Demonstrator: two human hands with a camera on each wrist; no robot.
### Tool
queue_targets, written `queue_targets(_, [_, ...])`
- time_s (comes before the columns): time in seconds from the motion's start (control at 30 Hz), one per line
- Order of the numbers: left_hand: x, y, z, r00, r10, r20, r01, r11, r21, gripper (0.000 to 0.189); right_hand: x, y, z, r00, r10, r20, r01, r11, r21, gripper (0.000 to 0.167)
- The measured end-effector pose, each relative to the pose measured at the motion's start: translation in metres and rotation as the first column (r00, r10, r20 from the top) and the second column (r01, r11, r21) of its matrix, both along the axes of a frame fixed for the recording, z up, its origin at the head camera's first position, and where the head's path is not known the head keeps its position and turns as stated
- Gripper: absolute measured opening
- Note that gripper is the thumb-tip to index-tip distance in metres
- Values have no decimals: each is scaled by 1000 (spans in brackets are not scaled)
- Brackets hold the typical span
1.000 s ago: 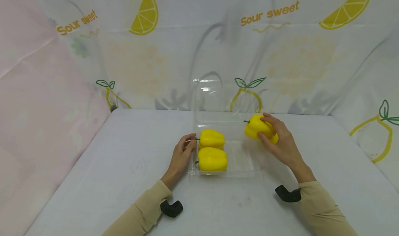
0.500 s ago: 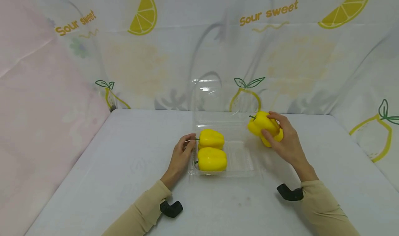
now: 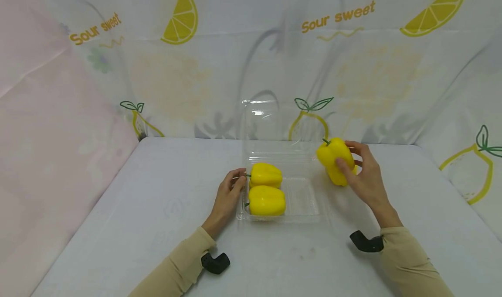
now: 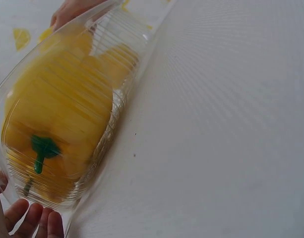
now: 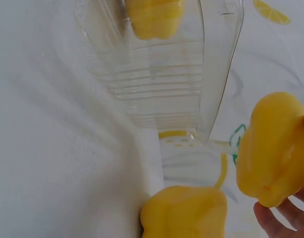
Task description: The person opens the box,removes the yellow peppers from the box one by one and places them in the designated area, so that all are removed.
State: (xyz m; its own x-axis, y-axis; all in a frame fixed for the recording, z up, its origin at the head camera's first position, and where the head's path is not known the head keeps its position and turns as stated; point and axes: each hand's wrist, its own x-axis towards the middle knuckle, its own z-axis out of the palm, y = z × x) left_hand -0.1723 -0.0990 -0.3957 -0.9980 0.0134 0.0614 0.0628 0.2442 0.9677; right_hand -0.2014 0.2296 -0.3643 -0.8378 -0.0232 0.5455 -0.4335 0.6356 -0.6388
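Observation:
My right hand (image 3: 370, 181) holds a yellow bell pepper (image 3: 334, 157) between thumb and fingers, its green stem tilted up and left. It hangs just right of a clear plastic clamshell container (image 3: 300, 196). Inside the container's left half, two more yellow bell peppers lie side by side, the back pepper (image 3: 266, 174) and the front pepper (image 3: 267, 201), stems to the left. At the container's left end, my left hand (image 3: 229, 192) grips the rim, with its fingers (image 4: 30, 220) curved at the wall. Another yellow bell pepper (image 5: 184, 213) rests on the table, mostly hidden behind my right hand in the head view.
The container's open lid (image 3: 280, 124) stands up at the back, before a white curtain (image 3: 219, 83) printed with lemons. White cloth covers the table (image 3: 176, 175). A pink-tinted cloth wall (image 3: 59, 114) rises on the left. Black wrist cameras sit below each hand.
My right hand has shifted slightly right with the bell pepper, which has turned from lying sideways to a steeper tilt, stem upward. The left hand and the container have stayed in place.

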Motion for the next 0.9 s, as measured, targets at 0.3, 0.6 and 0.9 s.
queue_targets(0.3, [0, -2, 1, 999, -32, 6, 32, 999, 28, 38, 0, 5, 4, 995, -84, 54, 87, 994, -67, 49])
queue_targets(0.6, [0, -1, 1, 1000, -23, 5, 23, 1000, 19, 38, -1, 11, 5, 980, -162, 115, 176, 975, -132, 49])
queue_targets(0.9, [0, -1, 1, 1000, -21, 5, 21, 1000, 14, 38, -1, 18, 6, 957, -215, 197, 250, 951, -179, 51])
